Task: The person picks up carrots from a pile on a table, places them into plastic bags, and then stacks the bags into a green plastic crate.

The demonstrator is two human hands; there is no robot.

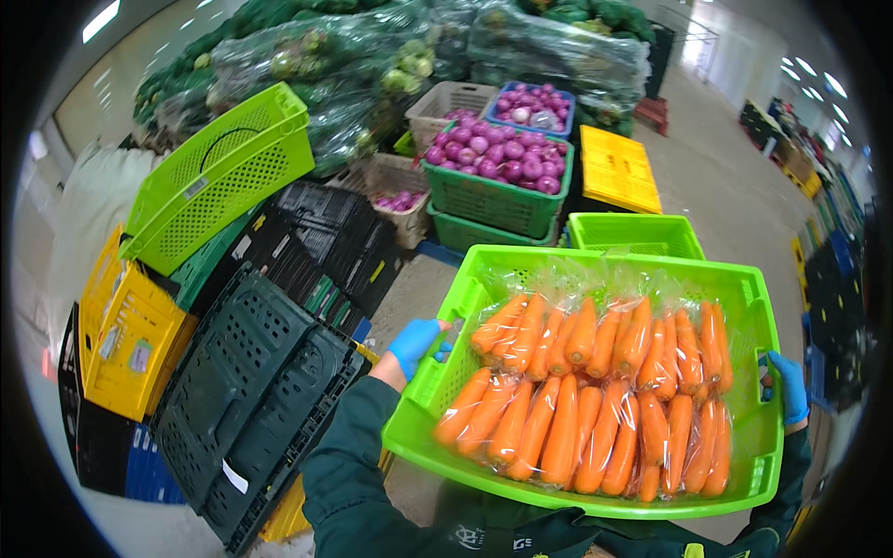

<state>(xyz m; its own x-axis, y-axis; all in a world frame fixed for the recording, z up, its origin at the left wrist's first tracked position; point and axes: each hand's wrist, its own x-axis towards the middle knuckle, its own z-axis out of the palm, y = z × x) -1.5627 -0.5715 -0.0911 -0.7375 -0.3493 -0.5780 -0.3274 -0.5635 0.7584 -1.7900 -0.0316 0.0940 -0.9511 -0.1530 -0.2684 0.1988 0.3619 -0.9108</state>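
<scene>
A bright green plastic crate [593, 506] is held up in front of my body, slightly tilted. My left hand [416, 345], in a blue glove with a bare fingertip showing, grips the handle opening on the crate's left side. Through the opposite handle opening, my right hand [790, 387], also blue-gloved, holds the right side. Inside lie clear plastic bags of carrots [568, 425], arranged in two rows.
Ahead stand a dark green crate of purple onions [499, 202], a blue-rimmed onion crate [571, 129] and an empty lime crate [635, 230]. Folded dark crates [244, 411] and yellow crates [125, 349] are stacked left. Wrapped netted vegetables [321, 63] rise behind.
</scene>
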